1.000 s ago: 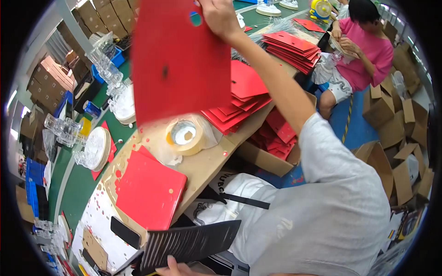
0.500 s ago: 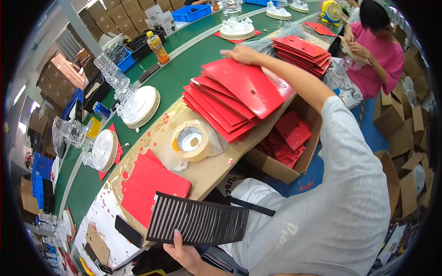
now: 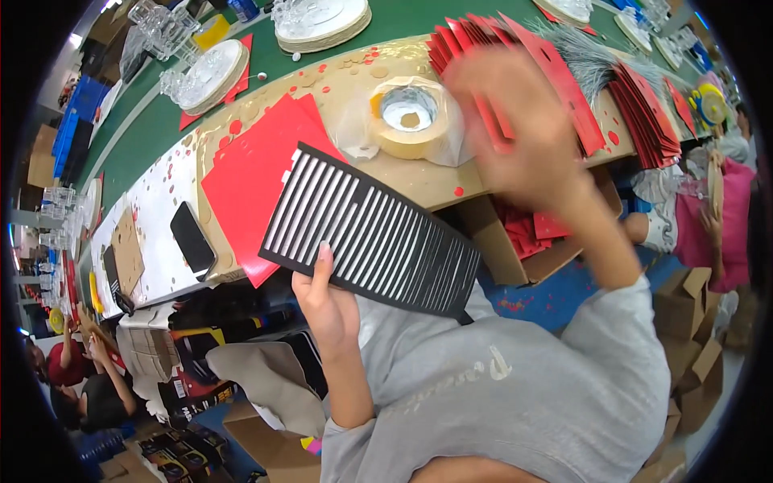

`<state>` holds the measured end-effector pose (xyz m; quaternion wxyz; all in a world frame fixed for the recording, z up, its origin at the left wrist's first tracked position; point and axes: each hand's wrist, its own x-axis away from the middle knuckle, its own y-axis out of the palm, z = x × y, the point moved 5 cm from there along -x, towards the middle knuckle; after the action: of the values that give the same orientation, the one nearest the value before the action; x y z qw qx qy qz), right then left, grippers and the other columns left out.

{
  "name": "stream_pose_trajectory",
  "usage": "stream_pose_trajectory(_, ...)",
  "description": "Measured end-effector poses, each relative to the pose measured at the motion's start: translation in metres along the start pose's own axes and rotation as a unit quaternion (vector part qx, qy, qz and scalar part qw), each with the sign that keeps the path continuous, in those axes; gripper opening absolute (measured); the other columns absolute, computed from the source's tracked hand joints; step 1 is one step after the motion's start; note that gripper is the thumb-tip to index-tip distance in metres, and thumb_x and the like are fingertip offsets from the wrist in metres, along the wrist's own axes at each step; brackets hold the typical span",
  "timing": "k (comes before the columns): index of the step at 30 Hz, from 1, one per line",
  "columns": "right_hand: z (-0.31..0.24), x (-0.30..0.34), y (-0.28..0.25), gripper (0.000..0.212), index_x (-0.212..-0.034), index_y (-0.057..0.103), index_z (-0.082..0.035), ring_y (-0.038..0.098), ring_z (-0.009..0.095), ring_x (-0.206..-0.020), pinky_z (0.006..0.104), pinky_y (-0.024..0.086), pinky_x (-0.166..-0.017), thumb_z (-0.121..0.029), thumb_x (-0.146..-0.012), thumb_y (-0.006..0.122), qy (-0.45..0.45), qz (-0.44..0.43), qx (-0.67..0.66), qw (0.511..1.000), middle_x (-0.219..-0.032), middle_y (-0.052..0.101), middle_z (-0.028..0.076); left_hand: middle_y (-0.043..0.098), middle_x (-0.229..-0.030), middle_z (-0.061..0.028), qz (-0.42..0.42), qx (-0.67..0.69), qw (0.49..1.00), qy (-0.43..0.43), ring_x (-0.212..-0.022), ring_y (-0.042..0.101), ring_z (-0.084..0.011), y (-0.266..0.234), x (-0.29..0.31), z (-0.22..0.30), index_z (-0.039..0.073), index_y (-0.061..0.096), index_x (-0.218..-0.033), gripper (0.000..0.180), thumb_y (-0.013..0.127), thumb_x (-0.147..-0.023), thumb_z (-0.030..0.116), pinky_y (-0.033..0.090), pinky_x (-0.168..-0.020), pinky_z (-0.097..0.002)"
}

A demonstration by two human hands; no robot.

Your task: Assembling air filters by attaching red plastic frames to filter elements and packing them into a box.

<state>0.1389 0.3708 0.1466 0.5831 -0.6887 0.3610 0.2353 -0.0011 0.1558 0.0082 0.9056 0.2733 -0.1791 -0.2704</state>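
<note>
My left hand [image 3: 332,310] grips the lower left edge of a black slotted panel [image 3: 374,233], its thumb lying on the front face. The panel is tilted over my lap and the table's near edge, overlapping a pile of flat red sheets [image 3: 258,181]. My right hand [image 3: 515,121], smeared by motion, is over a stack of red sheets with small holes [image 3: 568,88]; it hides part of the stack, and its fingers cannot be made out. Between the two red piles sits a wide roll of tape [image 3: 407,146] in crumpled clear wrapping.
A black phone [image 3: 192,240] lies on white paper to the left. Clear ornaments on round white bases [image 3: 213,76] stand on the green table beyond. More red sheets [image 3: 644,113] are at the right, near a co-worker in pink [image 3: 729,217]. An open carton [image 3: 499,241] sits below the table edge.
My view has swung left and down. My right hand has come back from the far end of the red stack, and those sheets now stand fanned more upright. The slotted panel stays in my left hand.
</note>
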Motion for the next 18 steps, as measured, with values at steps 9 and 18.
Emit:
stream_pose_trajectory(9, -0.083, 0.061, 0.087, 0.032, -0.105, 0.072, 0.0, 0.069, 0.029, -0.102, 0.0341, 0.056, -0.084, 0.0, -0.073, 0.077, 0.191, 0.044, -0.216, 0.957, -0.115, 0.069, 0.017, 0.047, -0.14, -0.0159, -0.005, -0.013, 1.0, -0.01, -0.129, 0.048, -0.0275, 0.002, 0.024, -0.007, -0.002, 0.034, -0.146, 0.066, 0.054, -0.084, -0.008, 0.035, -0.112, -0.041)
stream_pose_trajectory(18, -0.09, 0.054, 0.105, 0.019, -0.096, 0.075, 0.002, 0.073, 0.021, -0.087, 0.0278, 0.058, -0.076, 0.003, -0.077, 0.074, 0.244, -0.008, -0.353, 0.903, -0.105, 0.073, 0.016, 0.046, -0.142, -0.0176, -0.026, -0.034, 0.996, 0.076, -0.129, 0.048, -0.029, -0.029, 0.036, 0.006, -0.001, 0.032, -0.147, 0.064, 0.053, -0.086, -0.007, 0.037, -0.112, -0.0426)
